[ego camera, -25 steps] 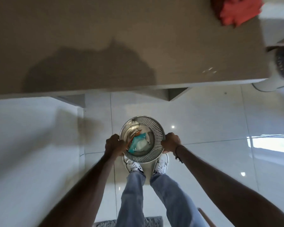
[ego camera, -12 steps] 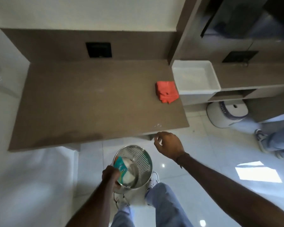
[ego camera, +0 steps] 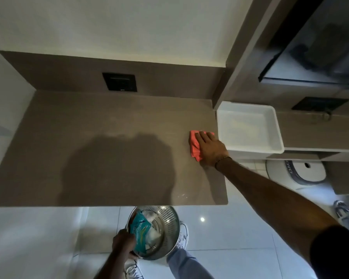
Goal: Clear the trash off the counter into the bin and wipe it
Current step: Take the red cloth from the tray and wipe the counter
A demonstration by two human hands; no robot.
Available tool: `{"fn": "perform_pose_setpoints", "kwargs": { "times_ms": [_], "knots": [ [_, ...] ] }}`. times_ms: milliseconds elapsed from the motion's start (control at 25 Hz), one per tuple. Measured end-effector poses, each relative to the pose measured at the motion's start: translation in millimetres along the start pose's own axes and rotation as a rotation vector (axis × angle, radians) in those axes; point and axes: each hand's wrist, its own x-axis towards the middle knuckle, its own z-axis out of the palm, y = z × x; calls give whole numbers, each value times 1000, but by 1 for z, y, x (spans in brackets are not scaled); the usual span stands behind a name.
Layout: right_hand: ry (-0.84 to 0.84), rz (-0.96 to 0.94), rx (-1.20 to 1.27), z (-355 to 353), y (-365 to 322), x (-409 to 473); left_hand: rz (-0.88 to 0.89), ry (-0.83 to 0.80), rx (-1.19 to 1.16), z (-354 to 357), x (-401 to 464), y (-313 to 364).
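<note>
- At the right end of the brown counter [ego camera: 109, 137], the right hand [ego camera: 209, 150] lies flat on the coral cloth [ego camera: 194, 144], fingers spread and pointing toward the back wall; the palm presses down on the cloth and the fingers are not curled around it.
- Just right of the cloth stands a white tub [ego camera: 278, 135], so the unwiped surface stretches leftward from the hand; I judge the coming stroke must run left, across the shaded middle.
- A few pale crumbs [ego camera: 181, 195] lie near the front edge, between the cloth and the bin [ego camera: 169, 222].
- Below the counter's front edge, the left hand [ego camera: 123, 244] grips the near rim of the perforated metal bin, fingers closed over it; a teal wrapper [ego camera: 139, 228] and white scraps sit inside.
- The right hand is the only one on the counter; the left hand is well apart from the cloth.
- Trash appears cleared; wiping looks barely begun.
</note>
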Motion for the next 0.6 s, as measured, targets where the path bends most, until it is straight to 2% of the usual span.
{"fn": "perform_pose_setpoints", "kwargs": {
  "times_ms": [240,440,600],
  "knots": [
    [172,-9,54,8,-7,7,36,18,-107,8,-9,19],
    [111,-2,105,31,-42,-54,67,-28,-111,0,-7,25],
    [118,-70,245,48,-105,-131,72,-31,-125,-11,-5,24]
  ]
}}
